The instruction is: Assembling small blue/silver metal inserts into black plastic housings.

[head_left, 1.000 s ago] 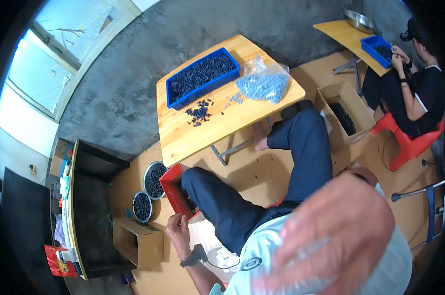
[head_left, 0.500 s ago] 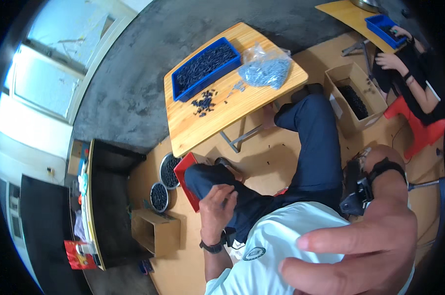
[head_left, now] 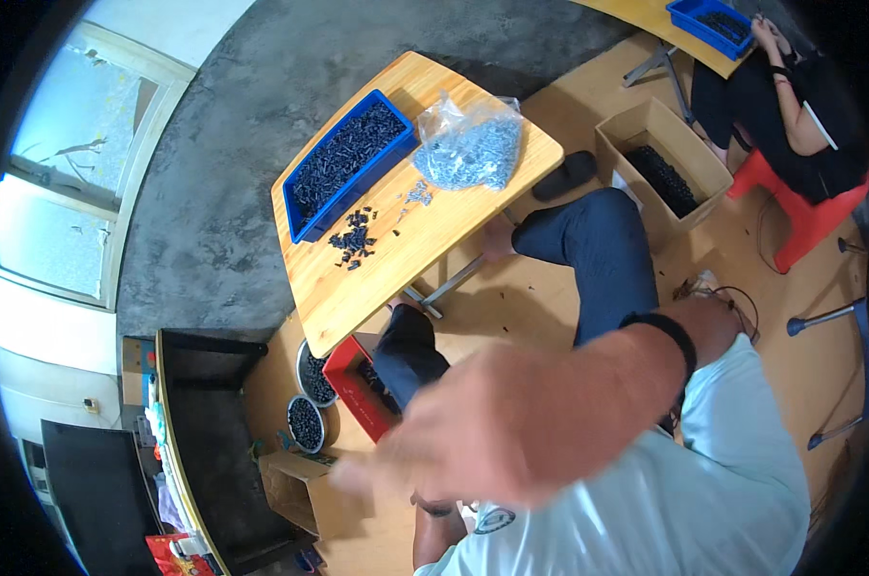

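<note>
My right hand [head_left: 492, 422] reaches across my body toward the left, close to the camera. It is smeared by motion, and its fingers cannot be made out clearly. Behind it my left hand is hidden; only the left wrist [head_left: 436, 505] with its dark band and part of the forearm show. Farther ahead stands a wooden table [head_left: 358, 302]. On it are a blue tray [head_left: 360, 195] full of small black parts, a loose pile of black parts [head_left: 355, 242], and a clear plastic bag [head_left: 468, 154] of small grey-blue parts. A few grey pieces [head_left: 418, 195] lie beside the bag.
A red box [head_left: 350, 392] and two metal bowls [head_left: 306, 424] of black parts stand left of my legs, near a cardboard box [head_left: 343, 504]. At the right are another cardboard box [head_left: 679, 226], a red stool [head_left: 799, 216] and a co-worker [head_left: 799, 115] at a blue tray [head_left: 708, 27].
My right hand has swung left across my body and now covers my left hand. The view has shifted, so the table sits farther left. The co-worker's hands have come together beside their tray.
</note>
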Tool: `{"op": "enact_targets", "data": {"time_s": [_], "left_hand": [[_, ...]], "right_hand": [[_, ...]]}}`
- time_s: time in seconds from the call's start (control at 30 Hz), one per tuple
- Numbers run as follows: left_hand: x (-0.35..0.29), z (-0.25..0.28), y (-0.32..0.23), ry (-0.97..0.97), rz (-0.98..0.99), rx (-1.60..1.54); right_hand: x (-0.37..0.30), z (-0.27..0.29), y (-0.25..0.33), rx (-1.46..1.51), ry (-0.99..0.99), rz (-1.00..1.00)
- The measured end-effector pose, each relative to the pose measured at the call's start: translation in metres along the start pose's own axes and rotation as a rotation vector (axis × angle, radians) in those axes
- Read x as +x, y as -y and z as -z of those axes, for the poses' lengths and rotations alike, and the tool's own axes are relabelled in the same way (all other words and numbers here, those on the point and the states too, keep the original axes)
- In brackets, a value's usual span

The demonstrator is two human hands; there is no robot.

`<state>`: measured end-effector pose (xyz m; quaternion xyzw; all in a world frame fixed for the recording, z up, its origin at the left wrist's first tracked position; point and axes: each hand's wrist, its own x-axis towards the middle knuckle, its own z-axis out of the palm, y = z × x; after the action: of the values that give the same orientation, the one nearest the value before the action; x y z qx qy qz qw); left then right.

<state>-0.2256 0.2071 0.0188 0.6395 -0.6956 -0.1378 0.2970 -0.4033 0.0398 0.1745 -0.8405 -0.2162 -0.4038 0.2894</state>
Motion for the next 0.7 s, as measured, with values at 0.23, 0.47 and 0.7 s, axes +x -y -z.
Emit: {"op": "enact_targets", "data": {"time_s": [0.23,0.47,0.7], "left_hand": [[0.046,0.003,0.007,0.016,0.136,-0.115],[0.120,0.046,0.094,-0.251,0.310,-0.010],[0.208,0.074,0.190,-0.412,0.296,0.191]], "right_hand": [[-0.182,-0.001,-0.094,0.232,0.023,-1.142],[-0.256,0.021,-0.082,0.746,-0.513,-1.489],[-0.196,-0.011,-0.127,0.709,-0.387,-1.351]]}}
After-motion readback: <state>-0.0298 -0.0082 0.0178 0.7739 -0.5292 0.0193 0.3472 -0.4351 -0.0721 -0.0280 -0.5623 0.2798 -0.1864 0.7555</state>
